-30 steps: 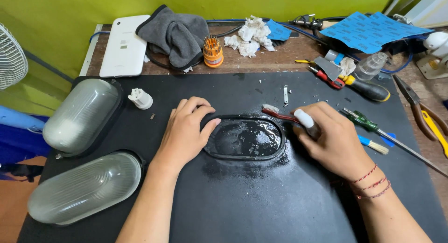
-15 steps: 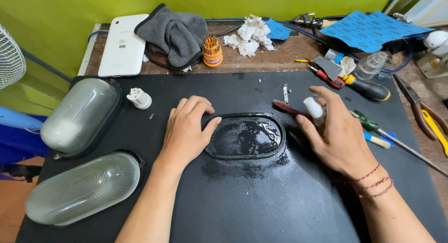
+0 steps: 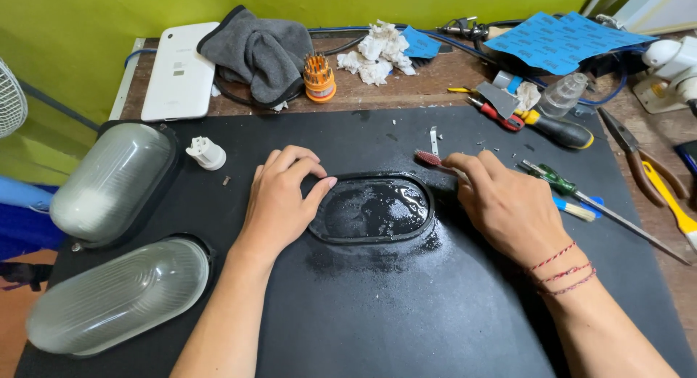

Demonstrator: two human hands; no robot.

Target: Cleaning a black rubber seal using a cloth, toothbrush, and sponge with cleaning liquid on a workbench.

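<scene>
Mid-frame, left hand (image 3: pixel 279 196) presses curled fingers on the oval base (image 3: pixel 372 209) rim, right hand (image 3: pixel 508 204) pinches a red brush (image 3: pixel 430 159), bare mat (image 3: pixel 406 313) below

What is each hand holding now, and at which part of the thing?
The right hand grips a red-bristled brush by its handle; the bristle end sticks out. The left hand holds nothing; it presses on the left rim of the black oval gasket.
</scene>
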